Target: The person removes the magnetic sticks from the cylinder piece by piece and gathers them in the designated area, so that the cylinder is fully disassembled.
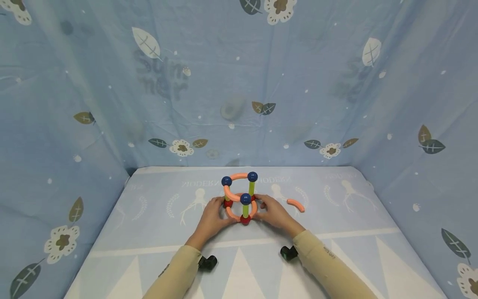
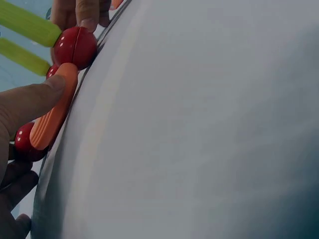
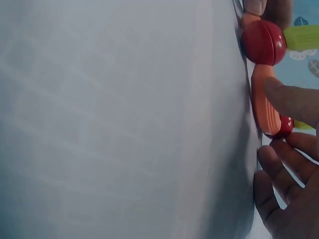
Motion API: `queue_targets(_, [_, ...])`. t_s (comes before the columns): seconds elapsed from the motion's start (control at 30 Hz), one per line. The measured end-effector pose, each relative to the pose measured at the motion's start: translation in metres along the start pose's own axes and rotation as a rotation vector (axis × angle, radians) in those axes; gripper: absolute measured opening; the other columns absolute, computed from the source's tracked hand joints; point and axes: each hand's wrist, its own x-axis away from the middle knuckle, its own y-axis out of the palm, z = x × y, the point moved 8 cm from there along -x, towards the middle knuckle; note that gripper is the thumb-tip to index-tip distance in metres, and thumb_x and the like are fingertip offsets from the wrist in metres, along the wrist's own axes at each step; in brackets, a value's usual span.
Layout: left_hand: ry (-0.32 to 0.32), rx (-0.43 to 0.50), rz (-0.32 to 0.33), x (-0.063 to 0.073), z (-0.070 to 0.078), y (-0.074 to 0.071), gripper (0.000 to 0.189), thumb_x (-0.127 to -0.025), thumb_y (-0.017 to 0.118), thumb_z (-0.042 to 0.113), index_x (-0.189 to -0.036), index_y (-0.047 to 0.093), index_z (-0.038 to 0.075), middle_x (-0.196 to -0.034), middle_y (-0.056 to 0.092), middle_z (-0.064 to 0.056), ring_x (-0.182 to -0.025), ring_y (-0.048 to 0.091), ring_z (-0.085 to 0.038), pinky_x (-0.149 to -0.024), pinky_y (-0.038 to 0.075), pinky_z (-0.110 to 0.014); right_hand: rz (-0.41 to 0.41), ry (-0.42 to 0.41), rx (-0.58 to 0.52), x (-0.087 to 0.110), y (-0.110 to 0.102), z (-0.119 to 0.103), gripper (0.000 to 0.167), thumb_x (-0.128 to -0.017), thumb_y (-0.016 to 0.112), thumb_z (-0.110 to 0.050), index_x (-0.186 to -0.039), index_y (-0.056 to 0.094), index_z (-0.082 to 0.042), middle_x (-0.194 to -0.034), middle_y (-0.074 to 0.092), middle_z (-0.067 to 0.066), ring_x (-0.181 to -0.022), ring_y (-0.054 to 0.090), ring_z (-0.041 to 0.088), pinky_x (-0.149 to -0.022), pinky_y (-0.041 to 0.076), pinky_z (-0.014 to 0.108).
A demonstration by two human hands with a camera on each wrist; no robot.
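Observation:
A magnetic rod-and-ball frame (image 1: 245, 209) stands on the cloth-covered table between both hands. Three red balls (image 2: 75, 47) and curved orange rods form its bottom ring; yellow-green rods rise to three blue balls (image 1: 252, 177). Two curved orange rods (image 1: 239, 176) link the blue balls, with a gap on the right side. My left hand (image 1: 213, 216) grips the ring's left side, its thumb on a lower curved orange rod (image 2: 57, 112). From the right, my right hand (image 1: 275, 214) holds the ring, thumb on another lower rod (image 3: 263, 99) and fingers by the rear red ball (image 3: 285, 125).
One loose curved orange rod (image 1: 296, 205) lies on the table, to the right of my right hand. Black wrist devices (image 1: 207, 263) show under both sleeves. Blue patterned curtains (image 1: 231, 83) stand behind and on both sides of the table (image 1: 149, 232).

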Motion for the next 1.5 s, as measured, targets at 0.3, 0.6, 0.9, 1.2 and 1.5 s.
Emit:
queue_targets(0.3, [-0.040, -0.028, 0.042, 0.009, 0.004, 0.003, 0.096, -0.076, 0.088, 0.051, -0.146, 0.049, -0.002, -0.141, 0.053, -0.019, -0.132, 0.049, -0.036, -0.110, 0.041, -0.052, -0.019, -0.003, -0.040, -0.002, -0.001, 0.002, 0.069, -0.087, 0.082, -0.021, -0.149, 0.052, -0.017, -0.133, 0.061, 0.000, -0.100, 0.056, 0.015, -0.083, 0.048, 0.036])
queue_targets(0.6, [-0.024, 0.004, 0.056, 0.009, -0.003, -0.004, 0.069, -0.090, 0.079, 0.036, -0.142, 0.053, -0.001, -0.137, 0.056, -0.017, -0.129, 0.054, -0.034, -0.108, 0.044, -0.051, 0.088, 0.015, -0.109, 0.017, 0.002, -0.004, 0.055, -0.087, 0.082, -0.016, -0.137, 0.061, -0.011, -0.123, 0.062, 0.002, -0.100, 0.061, 0.016, -0.084, 0.054, 0.036])
queue_targets(0.9, [-0.023, 0.041, 0.122, 0.003, -0.010, -0.013, 0.035, -0.101, 0.065, 0.019, -0.132, 0.064, 0.004, -0.128, 0.065, -0.013, -0.121, 0.061, -0.030, -0.103, 0.048, -0.048, 0.107, -0.037, -0.143, 0.033, 0.012, -0.018, 0.044, -0.086, 0.082, -0.013, -0.126, 0.065, -0.005, -0.102, 0.065, 0.000, -0.089, 0.063, 0.015, -0.077, 0.054, 0.029])
queue_targets(1.2, [-0.088, 0.055, 0.094, -0.004, -0.015, -0.011, 0.036, -0.098, 0.070, 0.024, -0.130, 0.067, 0.008, -0.127, 0.067, -0.010, -0.122, 0.060, -0.030, -0.105, 0.046, -0.050, 0.117, -0.045, -0.113, 0.034, 0.023, -0.022, 0.033, -0.086, 0.084, -0.023, -0.113, 0.069, -0.011, -0.094, 0.067, -0.006, -0.083, 0.061, 0.008, -0.074, 0.053, 0.026])
queue_targets(1.5, [-0.099, 0.069, 0.103, -0.002, -0.018, -0.012, 0.030, -0.096, 0.074, 0.023, -0.123, 0.070, 0.010, -0.120, 0.069, -0.008, -0.118, 0.062, -0.030, -0.103, 0.047, -0.051, 0.148, -0.027, -0.066, 0.032, 0.023, -0.024, 0.030, -0.086, 0.083, -0.023, -0.110, 0.070, -0.012, -0.090, 0.066, -0.008, -0.079, 0.059, 0.006, -0.070, 0.052, 0.024])
